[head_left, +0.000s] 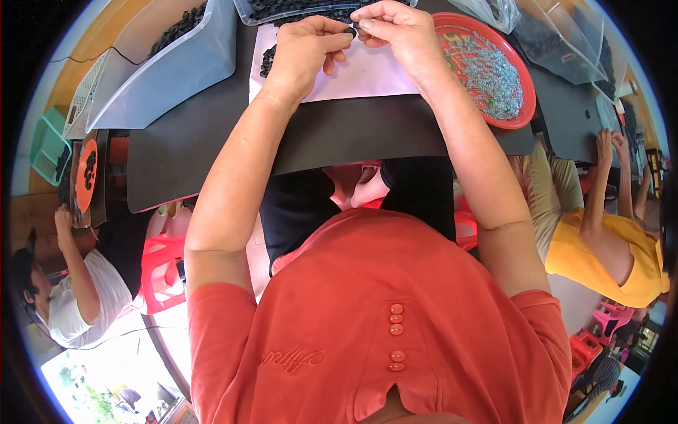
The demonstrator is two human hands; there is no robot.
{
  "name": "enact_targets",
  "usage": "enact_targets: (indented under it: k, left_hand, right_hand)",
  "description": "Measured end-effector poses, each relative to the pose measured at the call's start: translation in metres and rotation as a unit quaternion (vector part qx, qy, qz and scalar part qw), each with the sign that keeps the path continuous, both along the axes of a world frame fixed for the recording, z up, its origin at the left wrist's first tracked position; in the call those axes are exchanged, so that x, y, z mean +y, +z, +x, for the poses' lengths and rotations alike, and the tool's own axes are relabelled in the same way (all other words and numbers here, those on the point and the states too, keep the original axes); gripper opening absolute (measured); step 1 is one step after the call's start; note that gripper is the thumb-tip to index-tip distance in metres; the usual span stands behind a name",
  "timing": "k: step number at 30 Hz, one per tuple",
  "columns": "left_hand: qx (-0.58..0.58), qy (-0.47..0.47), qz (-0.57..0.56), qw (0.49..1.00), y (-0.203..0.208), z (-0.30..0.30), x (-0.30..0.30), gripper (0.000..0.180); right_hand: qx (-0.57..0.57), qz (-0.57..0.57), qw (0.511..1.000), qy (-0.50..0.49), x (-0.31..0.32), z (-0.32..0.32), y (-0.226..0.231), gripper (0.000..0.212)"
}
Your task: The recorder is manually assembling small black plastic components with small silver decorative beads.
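The left hand's [307, 46] fingers gripped a small black part [349, 32] above the pale sheet [374, 79]
The right hand's [404, 33] fingers bent close beside it, their hold unclear to me; a loose pinch could have dropped it, a swung wrist jostled the red tray [528, 106]

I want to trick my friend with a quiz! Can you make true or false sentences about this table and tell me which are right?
1. The left hand holds a small black piece. True.

2. The right hand is far away from the left hand. False: their fingertips are close together over the pale sheet.

3. Little silvery pieces lie in the round red tray. True.

4. The round red tray is left of the pale sheet. False: it is on the right.

5. The big see-through tub at the upper left has black pieces in it. True.
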State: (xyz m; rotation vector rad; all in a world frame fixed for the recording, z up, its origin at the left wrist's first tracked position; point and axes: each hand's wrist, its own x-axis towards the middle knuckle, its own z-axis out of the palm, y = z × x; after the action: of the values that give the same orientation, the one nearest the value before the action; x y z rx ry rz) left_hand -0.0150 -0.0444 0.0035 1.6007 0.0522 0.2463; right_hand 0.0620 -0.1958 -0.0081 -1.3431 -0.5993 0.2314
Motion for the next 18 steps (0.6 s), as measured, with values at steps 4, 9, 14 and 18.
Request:
enact_targets:
  k: [4,9,14,18]
  left_hand:
    - [-0.001,-0.009,0.001,1.0,-0.001,-0.001,0.001,0.015]
    - [-0.001,-0.009,-0.003,1.0,-0.001,-0.002,0.0,0.012]
    - [-0.006,0.001,-0.009,1.0,0.002,-0.005,-0.003,0.012]
    - [-0.011,0.002,0.017,1.0,0.006,-0.007,-0.002,0.012]
  right_hand:
    - [-0.017,-0.028,0.999,-0.002,0.002,-0.008,0.007,0.007]
    - [-0.004,-0.023,1.0,0.016,0.0,-0.014,0.013,0.003]
    - [-0.104,-0.059,0.993,0.006,-0.009,-0.013,0.014,0.017]
    - [-0.081,-0.086,0.993,0.006,-0.009,-0.01,0.012,0.018]
